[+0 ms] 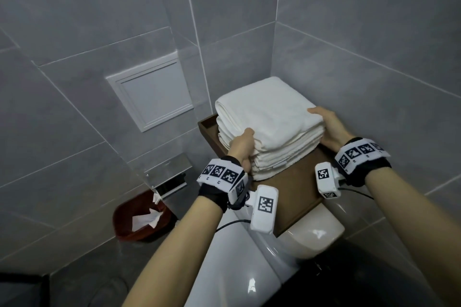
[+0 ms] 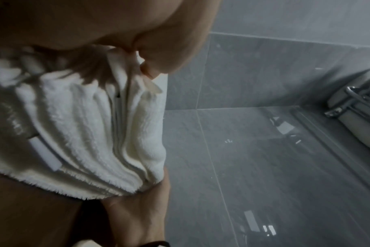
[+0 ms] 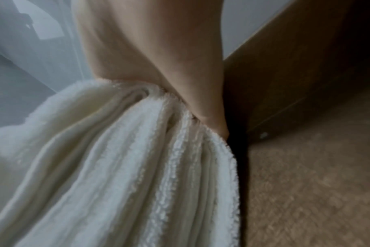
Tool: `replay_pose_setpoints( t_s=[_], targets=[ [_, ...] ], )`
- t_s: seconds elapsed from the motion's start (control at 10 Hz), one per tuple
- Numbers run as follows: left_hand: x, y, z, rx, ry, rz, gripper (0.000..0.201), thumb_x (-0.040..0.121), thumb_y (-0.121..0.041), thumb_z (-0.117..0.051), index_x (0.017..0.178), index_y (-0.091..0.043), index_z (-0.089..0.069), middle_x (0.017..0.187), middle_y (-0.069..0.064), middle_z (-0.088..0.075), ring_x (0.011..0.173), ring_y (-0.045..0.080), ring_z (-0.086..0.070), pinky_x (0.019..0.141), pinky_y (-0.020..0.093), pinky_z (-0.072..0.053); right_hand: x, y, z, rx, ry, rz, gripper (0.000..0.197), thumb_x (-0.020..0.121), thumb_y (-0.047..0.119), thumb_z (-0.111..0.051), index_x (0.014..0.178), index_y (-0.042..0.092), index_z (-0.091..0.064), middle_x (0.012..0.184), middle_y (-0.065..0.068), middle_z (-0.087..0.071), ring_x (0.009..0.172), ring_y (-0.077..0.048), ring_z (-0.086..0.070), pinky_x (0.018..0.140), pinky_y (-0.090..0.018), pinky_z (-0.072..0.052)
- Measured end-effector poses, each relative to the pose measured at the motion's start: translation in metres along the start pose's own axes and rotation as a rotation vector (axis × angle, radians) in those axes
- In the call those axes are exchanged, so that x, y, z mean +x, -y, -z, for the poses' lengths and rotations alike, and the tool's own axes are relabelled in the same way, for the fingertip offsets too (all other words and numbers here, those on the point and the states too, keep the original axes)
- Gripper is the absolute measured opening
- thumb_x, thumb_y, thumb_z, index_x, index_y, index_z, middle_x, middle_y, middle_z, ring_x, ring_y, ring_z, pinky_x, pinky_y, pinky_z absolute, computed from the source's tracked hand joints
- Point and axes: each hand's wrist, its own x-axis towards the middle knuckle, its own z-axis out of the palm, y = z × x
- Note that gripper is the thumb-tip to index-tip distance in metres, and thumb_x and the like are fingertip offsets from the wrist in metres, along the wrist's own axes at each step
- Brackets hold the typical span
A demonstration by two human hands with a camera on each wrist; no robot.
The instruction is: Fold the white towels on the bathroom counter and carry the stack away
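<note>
Grey tiled walls [image 1: 74,20] enclose a bathroom corner where a white toilet [image 1: 237,269] stands below a brown wooden tray [image 1: 296,182], which sits on top of the cistern against the wall. On that tray rests a stack of folded white towels [image 1: 269,117], its far corner close to the wall corner and its near edges showing many layered folds. A person reaches in with both bare arms, each wrist wrapped in a black band carrying printed square markers. The left hand [image 1: 243,143] clasps the stack's near-left corner, thumb on the top towel and fingers underneath the bottom layer, as the left wrist view confirms; that grip is closed firmly around the pile. The right hand [image 1: 329,127] takes the right side, thumb lying over the top towel and fingers tucked in low between the stack and the tray; its grip is likewise wrapped round the towels. A white access panel [image 1: 152,92] is set in the left wall above a chrome paper holder [image 1: 172,182]. A dark red waste bin [image 1: 142,219] on the floor holds crumpled white tissue [image 1: 147,217]
</note>
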Motion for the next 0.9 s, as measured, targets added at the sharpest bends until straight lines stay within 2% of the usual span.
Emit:
replay_pose_setpoints(
  t_s=[0.1, 0.2, 0.3, 0.4, 0.5, 0.6, 0.8, 0.9],
  targets=[
    [0.007, -0.003, 0.003, 0.126, -0.108, -0.099, 0.07, 0.092, -0.024, -0.049, 0.147, -0.004, -0.01, 0.149, 0.016, -0.034, 0.134, 0.031, -0.038, 0.113, 0.041, -0.033, -0.003, 0.002, -0.001, -0.211, -0.142, 0.082, 0.025, 0.089, 0.02, -0.057, 0.111, 0.01, -0.064, 0.109, -0.009, -0.067, 0.102, -0.024, -0.061, 0.081, -0.03, -0.048],
    [-0.002, -0.01, 0.012, 0.456, -0.213, -0.496, 0.089, 0.087, -0.014, -0.056, 0.148, -0.008, 0.008, 0.157, 0.014, 0.006, 0.146, 0.028, -0.002, 0.118, 0.035, -0.008, -0.008, 0.011, -0.008, -0.631, -0.24, 0.341, 0.034, 0.089, 0.007, -0.055, 0.123, 0.005, -0.059, 0.119, -0.012, -0.062, 0.11, -0.022, -0.057, 0.09, -0.026, -0.042],
    [-0.003, -0.023, 0.012, 1.056, -0.288, -0.817, 0.085, 0.086, -0.035, -0.059, 0.149, -0.015, -0.005, 0.158, 0.01, 0.014, 0.145, 0.032, 0.016, 0.117, 0.046, -0.002, -0.011, 0.024, -0.027, -0.984, -0.154, 0.533, 0.048, 0.094, 0.014, -0.05, 0.14, 0.007, -0.041, 0.146, -0.014, -0.042, 0.136, -0.026, -0.037, 0.11, -0.031, -0.027],
    [0.013, -0.029, 0.012, 1.542, -0.218, -0.746, 0.08, 0.087, -0.066, -0.036, 0.15, -0.022, -0.009, 0.159, 0.006, 0.013, 0.144, 0.031, 0.021, 0.114, 0.059, 0.004, 0.0, 0.024, -0.054, -1.398, 0.071, 0.547, 0.063, 0.098, 0.036, -0.039, 0.151, 0.022, -0.007, 0.161, -0.005, -0.001, 0.148, -0.027, 0.002, 0.119, -0.049, -0.006],
    [0.032, -0.018, 0.026, 1.595, -0.201, -0.605, 0.083, 0.084, -0.074, -0.024, 0.15, -0.031, 0.002, 0.158, 0.003, 0.018, 0.145, 0.026, 0.022, 0.116, 0.058, 0.007, 0.011, 0.009, -0.071, -1.579, 0.094, 0.427, 0.06, 0.099, 0.048, -0.024, 0.15, 0.033, 0.004, 0.16, 0.004, 0.012, 0.147, -0.024, 0.012, 0.116, -0.053, 0.001],
    [0.045, -0.006, 0.037, 1.47, -0.203, -0.617, 0.083, 0.082, -0.076, -0.027, 0.149, -0.036, 0.003, 0.158, 0.0, 0.02, 0.145, 0.02, 0.021, 0.114, 0.057, 0.007, 0.022, -0.009, -0.071, -1.623, 0.041, 0.435, 0.058, 0.098, 0.051, -0.019, 0.149, 0.036, 0.004, 0.16, 0.006, 0.011, 0.147, -0.019, 0.011, 0.118, -0.049, 0.004],
    [0.043, 0.002, 0.035, 1.31, -0.186, -0.647, 0.077, 0.084, -0.07, -0.035, 0.148, -0.038, -0.007, 0.158, -0.006, 0.018, 0.145, 0.016, 0.02, 0.115, 0.06, 0.004, 0.022, -0.01, -0.07, -1.583, 0.052, 0.442, 0.057, 0.098, 0.051, -0.02, 0.149, 0.037, 0.001, 0.16, 0.008, 0.01, 0.147, -0.017, 0.011, 0.117, -0.047, 0.006],
    [0.037, -0.006, 0.039, 1.204, -0.175, -0.754, 0.068, 0.09, -0.059, -0.041, 0.146, -0.026, -0.023, 0.16, 0.001, 0.0, 0.148, 0.022, 0.006, 0.116, 0.059, -0.003, 0.013, 0.004, -0.069, -1.268, 0.054, 0.429, 0.054, 0.098, 0.041, -0.039, 0.148, 0.028, -0.022, 0.159, 0.003, -0.013, 0.148, -0.017, -0.006, 0.118, -0.043, -0.002]
  ],
)
